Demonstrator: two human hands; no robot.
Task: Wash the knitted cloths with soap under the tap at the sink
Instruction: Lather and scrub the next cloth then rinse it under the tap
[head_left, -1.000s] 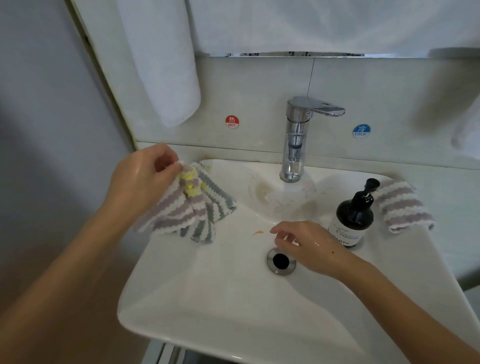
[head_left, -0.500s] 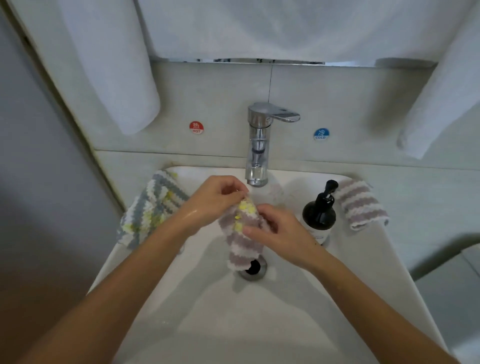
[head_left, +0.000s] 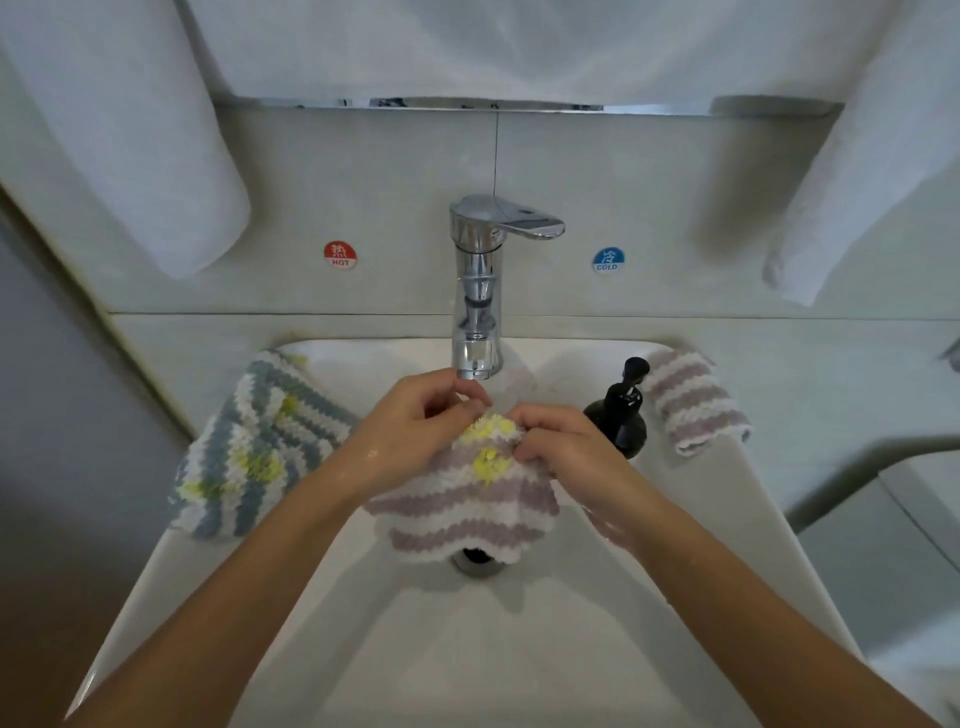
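A mauve-and-white striped knitted cloth (head_left: 467, 512) with yellow patches hangs spread out over the basin, just below the chrome tap (head_left: 478, 291). My left hand (head_left: 415, 431) pinches its top left edge and my right hand (head_left: 561, 441) pinches its top right edge. No water shows at the spout. A grey-blue striped cloth (head_left: 254, 447) lies on the sink's left rim. Another mauve striped cloth (head_left: 691, 400) lies on the right rim. A black soap pump bottle (head_left: 621, 410) stands beside my right hand.
The white sink (head_left: 467, 649) has a drain (head_left: 475, 561) partly hidden under the held cloth. White towels hang at the upper left (head_left: 135, 145) and upper right (head_left: 872, 171). Hot (head_left: 340, 254) and cold (head_left: 608, 260) stickers flank the tap on the wall.
My left hand left the grey-blue cloth on the left rim and brought the mauve cloth to the middle. My right hand took hold of it, and both hands have spread it open.
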